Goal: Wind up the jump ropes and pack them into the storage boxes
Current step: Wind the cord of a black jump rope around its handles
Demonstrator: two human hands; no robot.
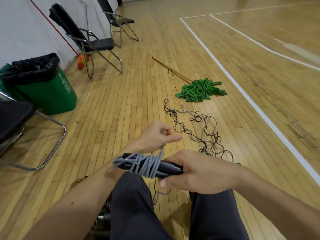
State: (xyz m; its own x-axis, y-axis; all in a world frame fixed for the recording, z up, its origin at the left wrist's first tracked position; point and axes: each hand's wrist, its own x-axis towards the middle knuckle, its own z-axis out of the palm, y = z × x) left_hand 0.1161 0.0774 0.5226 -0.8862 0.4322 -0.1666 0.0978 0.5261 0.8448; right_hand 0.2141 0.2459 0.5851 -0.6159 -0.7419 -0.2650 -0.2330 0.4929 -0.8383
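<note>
— What are the hands doing?
— Left hand [154, 137] pinches the grey rope [147, 164] wound round the black handles [167, 168]; right hand [199, 172] grips those handles above the lap.
— Other ropes?
— Loose ropes [202, 129] lie tangled on the floor [121, 101], farther right.

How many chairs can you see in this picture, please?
3: near chair at the left edge, cut off; middle chair by the wall past the bin; far chair farther along the wall. Others may be hidden.
</note>
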